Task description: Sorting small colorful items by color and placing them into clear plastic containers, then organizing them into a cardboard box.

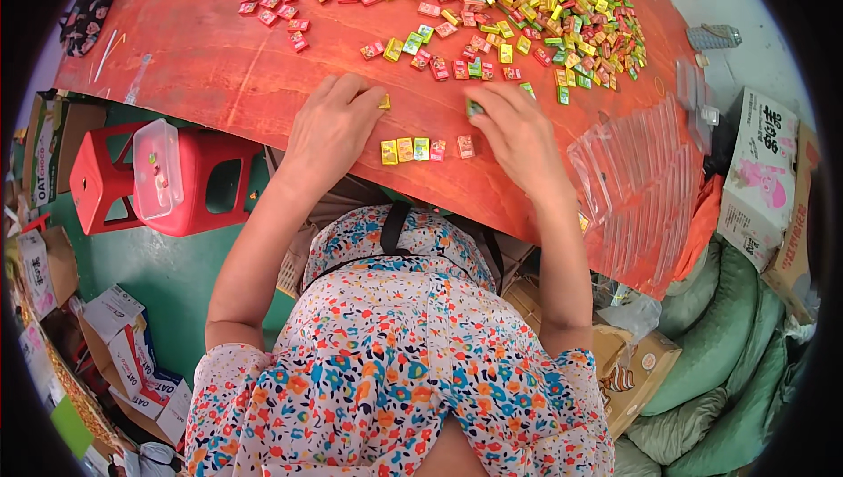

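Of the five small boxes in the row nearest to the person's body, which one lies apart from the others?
The pink box at the row's right end: a visible gap separates it from the other four, which sit close together.

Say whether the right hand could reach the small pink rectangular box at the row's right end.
Probably yes: nothing visible separates the right hand from the pink box, though that hand seems to hold a small green box.

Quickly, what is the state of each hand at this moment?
Left hand: curled at a small yellow box; whether its grip is closed cannot be told.
Right hand: closed, holding a small green box between thumb and fingers.
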`<state>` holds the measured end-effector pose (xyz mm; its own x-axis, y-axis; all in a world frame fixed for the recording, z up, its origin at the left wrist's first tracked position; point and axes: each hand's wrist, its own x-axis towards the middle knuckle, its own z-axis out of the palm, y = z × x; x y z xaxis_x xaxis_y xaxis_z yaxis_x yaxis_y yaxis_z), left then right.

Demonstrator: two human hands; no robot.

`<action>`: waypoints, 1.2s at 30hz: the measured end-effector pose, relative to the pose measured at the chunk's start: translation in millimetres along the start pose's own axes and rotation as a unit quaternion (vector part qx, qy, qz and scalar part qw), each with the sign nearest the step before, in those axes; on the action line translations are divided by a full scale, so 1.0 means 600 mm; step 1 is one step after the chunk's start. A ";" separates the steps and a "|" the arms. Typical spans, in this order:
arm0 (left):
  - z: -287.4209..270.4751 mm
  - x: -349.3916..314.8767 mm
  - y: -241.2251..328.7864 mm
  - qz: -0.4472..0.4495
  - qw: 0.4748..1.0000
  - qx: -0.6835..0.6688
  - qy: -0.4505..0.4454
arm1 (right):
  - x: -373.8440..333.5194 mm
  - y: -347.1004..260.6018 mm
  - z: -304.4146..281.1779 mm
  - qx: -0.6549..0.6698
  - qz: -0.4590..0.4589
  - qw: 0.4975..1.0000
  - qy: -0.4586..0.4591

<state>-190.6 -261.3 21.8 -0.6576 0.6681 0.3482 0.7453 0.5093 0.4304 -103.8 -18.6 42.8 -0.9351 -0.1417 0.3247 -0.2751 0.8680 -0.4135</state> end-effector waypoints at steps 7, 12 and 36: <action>-0.028 -0.045 0.018 -0.072 0.996 -0.039 0.021 | -0.059 -0.017 -0.018 -0.013 0.033 0.998 -0.057; -0.034 -0.074 0.034 -0.093 0.994 -0.049 -0.021 | -0.061 -0.029 -0.005 -0.007 0.033 0.998 -0.054; -0.023 -0.061 0.033 -0.048 0.995 -0.084 -0.031 | -0.010 -0.014 -0.006 0.057 0.051 0.996 -0.043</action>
<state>-153.2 -283.2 29.3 -0.7130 0.6557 0.2483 0.6465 0.4779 0.5946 -95.4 -23.6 47.3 -0.9737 -0.1012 0.2039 -0.1977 0.8204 -0.5365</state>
